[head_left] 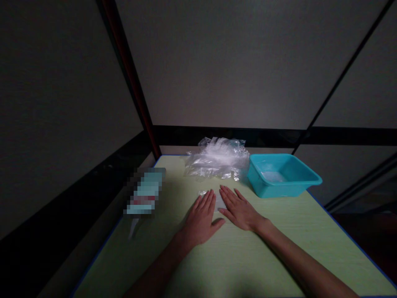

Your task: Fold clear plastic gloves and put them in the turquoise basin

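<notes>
A small clear plastic bag [219, 203] lies flat near the middle of the table [242, 256], partly covered by both hands. My left hand [201, 219] rests palm down on its left part, fingers stretched forward and thumb pointing right. From the other side, my right hand [238, 208] lies flat over its right part with the thumb apart. A narrow strip of the bag shows between the hands. What the bag holds, if anything, I cannot make out.
Behind the hands sits a heap of crumpled clear plastic bags [218, 159]. A turquoise plastic basin [281, 188] stands at the right, with something whitish and flat inside. At the left edge lies a blurred-out pale green item [144, 192]. Walls close off the back and left.
</notes>
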A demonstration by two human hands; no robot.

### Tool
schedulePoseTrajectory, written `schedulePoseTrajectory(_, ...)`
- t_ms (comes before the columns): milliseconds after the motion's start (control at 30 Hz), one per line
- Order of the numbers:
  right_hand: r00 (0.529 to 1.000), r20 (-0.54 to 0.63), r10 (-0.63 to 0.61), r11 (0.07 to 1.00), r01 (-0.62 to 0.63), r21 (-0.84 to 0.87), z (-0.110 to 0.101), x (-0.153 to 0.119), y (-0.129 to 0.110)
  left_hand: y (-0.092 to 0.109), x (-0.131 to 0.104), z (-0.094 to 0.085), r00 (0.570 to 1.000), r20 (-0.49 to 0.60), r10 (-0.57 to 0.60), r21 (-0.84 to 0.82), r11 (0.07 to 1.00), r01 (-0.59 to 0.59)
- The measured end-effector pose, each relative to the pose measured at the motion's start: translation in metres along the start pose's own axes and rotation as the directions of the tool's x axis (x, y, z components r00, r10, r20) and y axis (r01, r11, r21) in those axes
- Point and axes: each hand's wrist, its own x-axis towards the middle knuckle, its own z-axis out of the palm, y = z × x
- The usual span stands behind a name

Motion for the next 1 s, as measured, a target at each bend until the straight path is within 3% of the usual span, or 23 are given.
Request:
schedulePoseTrajectory(567, 1.000, -0.012, 0.022, 0.997, -0.021, 0.075, 0.002, 0.000, 0.001, -0.042, -0.027, -0.006, 0.996, 0.022, -0.085, -0.001, 0.996, 0.085)
schedulePoseTrajectory(700, 0.998, -0.055, 0.041, 0.974, -0.028, 0.226, -0.003, 0.000, 0.006, -0.048, -0.031, -0.003, 0.997, -0.010, -0.071, -0.061, 0.996, 0.070)
schedulePoseTrajectory(833, 0.968, -0.184, 0.168, 0.886, -0.067, 0.458, -0.004, 0.001, 0.018, -0.047, -0.031, -0.005, 0.996, -0.010, -0.091, -0.113, 0.990, 0.090)
schedulePoseTrajectory(1000, 0.948, -0.241, 0.205, 0.836, -0.042, 0.547, -0.004, 0.004, 0.027, -0.045, -0.031, -0.008, 0.993, -0.045, -0.108, -0.170, 0.981, 0.099)
